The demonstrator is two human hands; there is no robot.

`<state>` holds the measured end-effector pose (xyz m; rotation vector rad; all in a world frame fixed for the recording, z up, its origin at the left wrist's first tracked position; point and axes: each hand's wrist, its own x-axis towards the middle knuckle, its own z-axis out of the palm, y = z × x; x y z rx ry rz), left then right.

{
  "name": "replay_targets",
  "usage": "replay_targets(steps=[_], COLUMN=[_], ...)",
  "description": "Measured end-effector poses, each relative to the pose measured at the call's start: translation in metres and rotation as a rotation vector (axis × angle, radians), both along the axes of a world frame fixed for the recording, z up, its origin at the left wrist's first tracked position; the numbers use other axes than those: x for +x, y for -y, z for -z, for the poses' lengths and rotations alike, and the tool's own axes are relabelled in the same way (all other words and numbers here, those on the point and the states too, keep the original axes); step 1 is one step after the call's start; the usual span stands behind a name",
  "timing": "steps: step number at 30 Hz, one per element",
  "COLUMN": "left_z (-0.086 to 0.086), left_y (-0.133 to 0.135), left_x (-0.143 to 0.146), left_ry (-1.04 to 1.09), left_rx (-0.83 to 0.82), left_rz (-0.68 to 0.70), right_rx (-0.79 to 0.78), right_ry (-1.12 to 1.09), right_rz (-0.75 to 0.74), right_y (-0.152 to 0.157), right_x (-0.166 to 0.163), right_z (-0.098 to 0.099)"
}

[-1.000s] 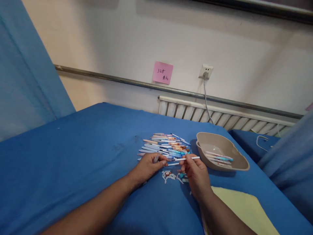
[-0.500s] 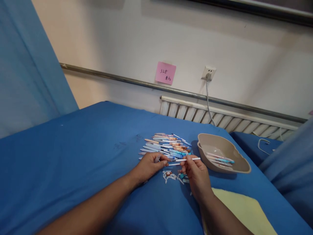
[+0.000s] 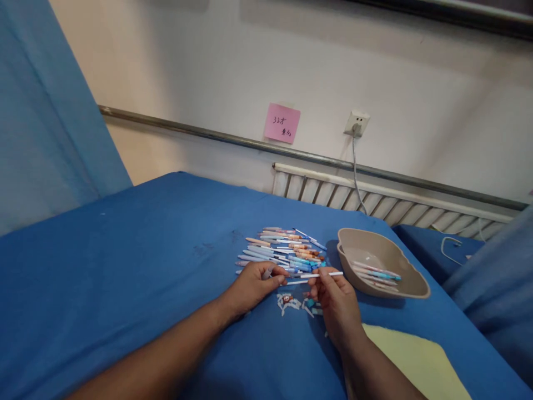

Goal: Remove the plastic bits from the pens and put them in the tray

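Observation:
My left hand (image 3: pixel 258 283) is closed, thumb and index finger pinching a pen barrel (image 3: pixel 267 271) whose pale grey end shows between them; the rest is hidden. Close on its right, my right hand (image 3: pixel 335 294) is closed on a white pen refill (image 3: pixel 334 273), held nearly level and pointing toward the left hand. Another white stick (image 3: pixel 296 282) lies just below, between the two hands. Behind them, pens and pen parts (image 3: pixel 258 251) in blue, white and orange lie in rows. Small white pieces (image 3: pixel 291 304) and a brown-and-white piece (image 3: pixel 287 299) lie in front of my fingers.
A beige basin (image 3: pixel 406 272) holding several pens (image 3: pixel 375 272) stands on the blue sheet (image 3: pixel 145 266) to the right. A yellow cloth (image 3: pixel 412 355) lies by my right forearm. Behind are a radiator (image 3: pixel 316 191), a wall rail (image 3: pixel 208 133) and a plugged-in cord (image 3: pixel 356 172).
My right hand has shifted slightly right with the refill, whose left end is now a little farther from my left hand. My left hand stays in place.

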<state>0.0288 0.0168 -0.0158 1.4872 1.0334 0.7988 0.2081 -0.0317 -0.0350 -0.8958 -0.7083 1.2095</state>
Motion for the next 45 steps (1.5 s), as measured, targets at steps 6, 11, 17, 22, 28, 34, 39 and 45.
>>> replay_targets(steps=[6,11,17,22,28,34,39,45], left_z=[-0.0011,-0.0025,-0.0029,-0.003,-0.0036,-0.004,-0.0011,0.0012], left_y=[0.0011,0.0027,0.0026,0.0025,0.003,0.0033,0.004,0.0036], left_x=[-0.0004,-0.0003,-0.0007,-0.0002,-0.0009,-0.0009,-0.0006,0.0004], left_ry=[0.003,-0.005,-0.021,-0.042,-0.054,-0.05,-0.007,0.022], left_rx=[0.017,0.013,0.051,0.076,0.103,0.094,0.077,0.039], left_rz=[-0.003,-0.012,0.009,0.016,0.037,0.036,0.034,0.013], right_rx=[0.007,0.004,0.01,0.017,0.003,0.007,0.007,-0.005], right_ry=[0.012,0.041,0.038,0.044,0.049,0.102,0.123,0.081], right_rz=[0.004,0.007,0.004,0.017,0.016,-0.002,-0.047,-0.105], right_y=[0.0015,0.0021,0.003,0.0035,0.0025,0.0028,0.0038,0.0041], right_x=[-0.001,-0.0015,-0.0017,-0.0014,-0.0016,-0.0017,-0.0038,-0.0046], right_z=[-0.0017,-0.002,-0.0025,-0.0035,-0.0017,0.0011,0.001,0.0])
